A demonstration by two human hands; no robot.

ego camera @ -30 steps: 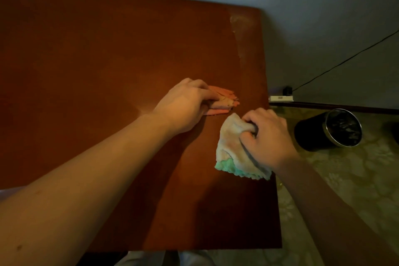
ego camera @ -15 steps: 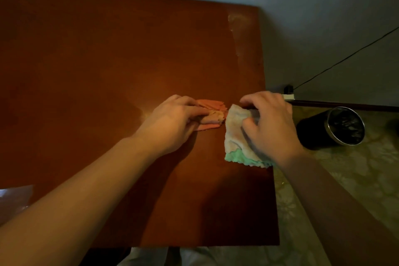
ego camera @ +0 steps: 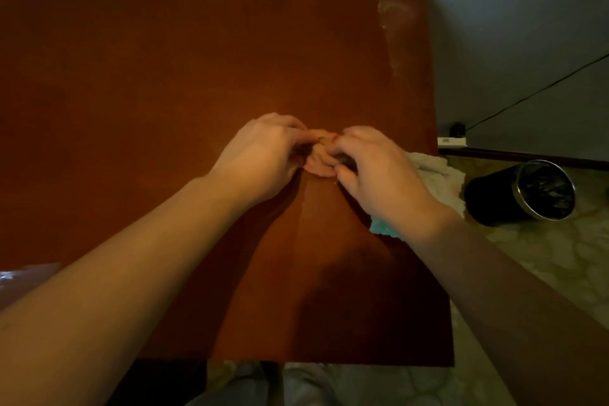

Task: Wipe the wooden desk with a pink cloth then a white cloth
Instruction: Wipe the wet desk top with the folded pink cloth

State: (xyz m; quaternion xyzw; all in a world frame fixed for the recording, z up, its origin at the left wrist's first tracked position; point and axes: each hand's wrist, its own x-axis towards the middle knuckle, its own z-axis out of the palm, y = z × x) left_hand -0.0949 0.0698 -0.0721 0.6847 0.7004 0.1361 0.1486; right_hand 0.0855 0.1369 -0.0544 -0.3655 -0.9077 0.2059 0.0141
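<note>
The wooden desk fills most of the view. A small folded pink cloth lies near its right middle. My left hand and my right hand meet over it, and the fingers of both pinch it, so most of it is hidden. The white cloth with a green edge lies at the desk's right edge, partly under my right wrist and partly over the edge. No hand holds it.
A black bin with a metal rim lies on its side on the patterned floor to the right. A white power strip and a black cable are by the wall. A worn pale patch marks the desk's far right corner.
My right hand has let go of the white cloth and moved left onto the pink cloth. The white cloth now lies at the desk's right edge. My left hand stays on the pink cloth.
</note>
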